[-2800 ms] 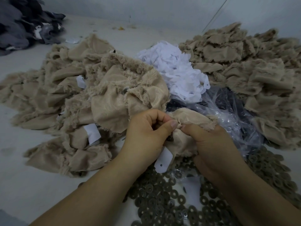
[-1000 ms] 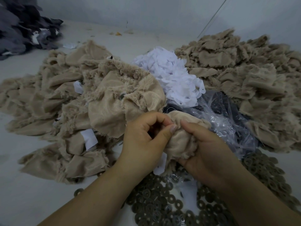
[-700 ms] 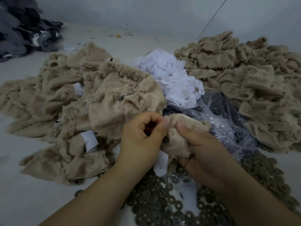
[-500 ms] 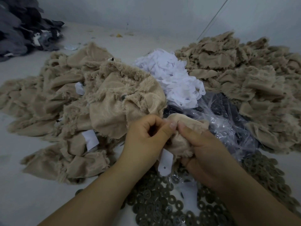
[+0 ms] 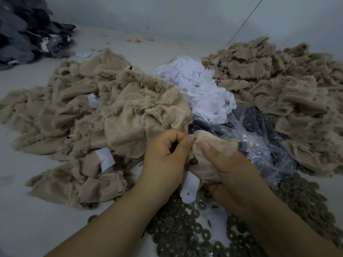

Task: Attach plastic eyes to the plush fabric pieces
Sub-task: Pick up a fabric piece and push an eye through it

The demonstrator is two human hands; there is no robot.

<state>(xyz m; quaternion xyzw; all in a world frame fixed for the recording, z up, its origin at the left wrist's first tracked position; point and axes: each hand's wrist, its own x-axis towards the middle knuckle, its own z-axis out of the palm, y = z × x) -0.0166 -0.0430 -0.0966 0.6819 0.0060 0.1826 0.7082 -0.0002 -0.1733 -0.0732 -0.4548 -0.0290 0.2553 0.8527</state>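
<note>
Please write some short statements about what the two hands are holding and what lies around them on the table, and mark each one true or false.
1. Both hands grip one beige fabric piece. True: the left hand pinches its upper edge and the right hand wraps it from the other side.
2. A white tag hangs below the held piece. True.
3. The white paper pile lies nearest the person. False: it lies beyond the hands; the dark rings lie nearest.
4. The clear plastic bag lies left of the hands. False: it lies to their right.
5. The table holds only one beige fabric heap. False: there is a heap on the left and another on the right.
</note>
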